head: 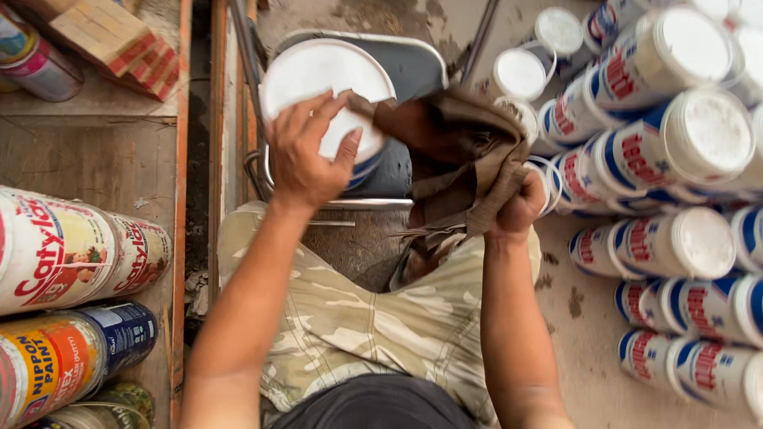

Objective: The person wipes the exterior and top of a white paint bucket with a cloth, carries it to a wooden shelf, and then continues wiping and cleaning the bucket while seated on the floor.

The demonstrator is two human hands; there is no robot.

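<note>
White plastic met my left hand (306, 155), fingers spread flat over the lid of the bucket (330, 87) to steady it on the chair (413, 63) in front of my knees. My right hand (517, 210) was fisted tight around a brown rag (453, 151), bunched so one end draped toward the lid. Stacked buckets (675, 151) crowded just right of that fist.

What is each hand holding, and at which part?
Right hand grips the brown cloth at its bunched lower end. Left hand presses on the white bucket lid.
</note>
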